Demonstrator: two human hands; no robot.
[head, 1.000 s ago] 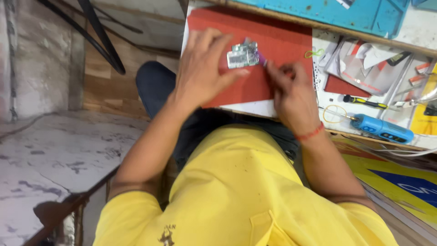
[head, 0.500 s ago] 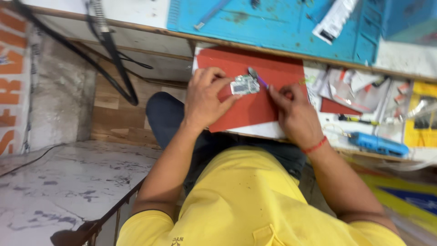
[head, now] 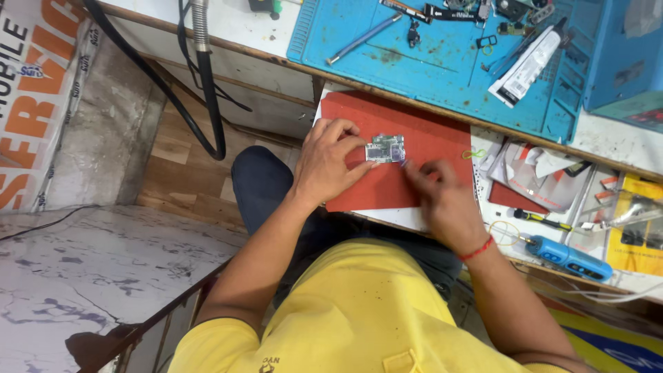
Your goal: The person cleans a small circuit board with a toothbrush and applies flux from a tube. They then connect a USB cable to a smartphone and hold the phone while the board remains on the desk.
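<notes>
On the red mat lies a small circuit board, left hand fingers clamped on its edge; right hand fingers look pinched just beside it. Best to pin the board flat.

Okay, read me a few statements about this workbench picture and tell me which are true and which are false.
1. The left hand holds a small circuit board over the red mat. True.
2. The right hand rests on the blue mat. False: it is at the red mat, beside the board.
3. A blue tool lies to the right of the right hand. True.
4. The white tube lies on the red mat. False: it lies on the blue mat.
5. The right wrist is bare. False: it wears a red band.
</notes>
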